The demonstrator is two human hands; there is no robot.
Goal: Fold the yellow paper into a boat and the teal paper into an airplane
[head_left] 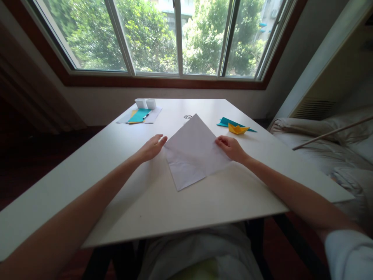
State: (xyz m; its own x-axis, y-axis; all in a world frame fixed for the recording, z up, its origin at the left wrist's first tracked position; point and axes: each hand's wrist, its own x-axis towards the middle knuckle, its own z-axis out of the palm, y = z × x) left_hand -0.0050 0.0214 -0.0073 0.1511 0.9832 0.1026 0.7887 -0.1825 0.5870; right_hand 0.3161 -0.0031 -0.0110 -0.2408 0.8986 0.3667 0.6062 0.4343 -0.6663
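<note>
A white sheet of paper (195,151) lies turned cornerwise on the white table, one corner pointing at the window and another toward me. Faint creases cross its left and lower parts. My right hand (231,147) has its fingers pinched on the sheet's upper right edge. At the left corner, my left hand (153,147) has its fingers stretched out and its thumb apart, with the tips right beside the paper; whether they touch it I cannot tell.
A yellow paper boat (238,128) and a teal folded paper plane (224,121) sit at the right. At the far left are teal paper (140,115), a pen (147,115) and two white containers (145,103). A small dark-outlined object (187,116) lies behind the sheet, partly hidden.
</note>
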